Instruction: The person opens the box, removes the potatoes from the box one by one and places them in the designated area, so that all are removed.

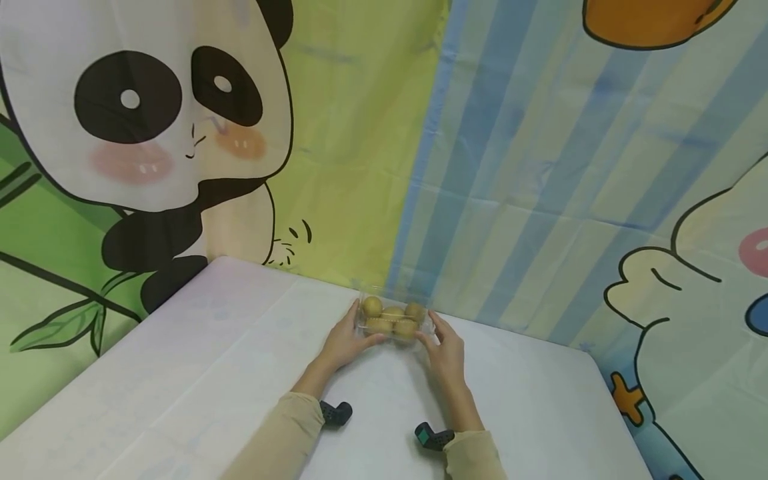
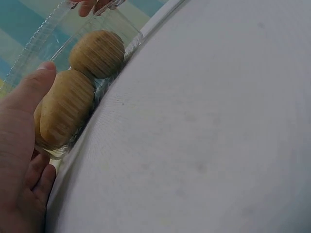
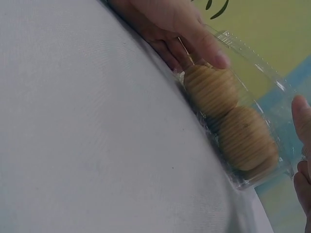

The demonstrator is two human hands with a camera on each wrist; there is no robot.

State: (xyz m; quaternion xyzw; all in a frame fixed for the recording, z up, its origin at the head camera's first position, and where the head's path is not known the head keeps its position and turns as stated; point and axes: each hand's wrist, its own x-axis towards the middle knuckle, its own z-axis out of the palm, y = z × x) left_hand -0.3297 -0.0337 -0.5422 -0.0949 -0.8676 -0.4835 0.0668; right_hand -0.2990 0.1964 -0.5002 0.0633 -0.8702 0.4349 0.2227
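A clear plastic box [image 3: 255, 63] with several potatoes [image 1: 405, 327] in it sits on the white tabletop near its back edge. See-through plastic with a ridged rim rises behind the potatoes. My left hand [image 1: 345, 343] holds the left end, thumb along the front wall and fingers around the outside; the left wrist view shows this thumb [image 2: 36, 87] beside a potato [image 2: 68, 109]. At the other end my right hand [image 1: 447, 353] grips the box, thumb at the front corner and fingers at the side. The right wrist view shows only part of that hand, at its right edge.
The white table [image 1: 240, 373] reaches toward me and to both sides. Right behind its back edge hangs a printed curtain [image 1: 360, 167] with a panda and blue stripes. Small black devices [image 1: 433, 437] are worn at both wrists.
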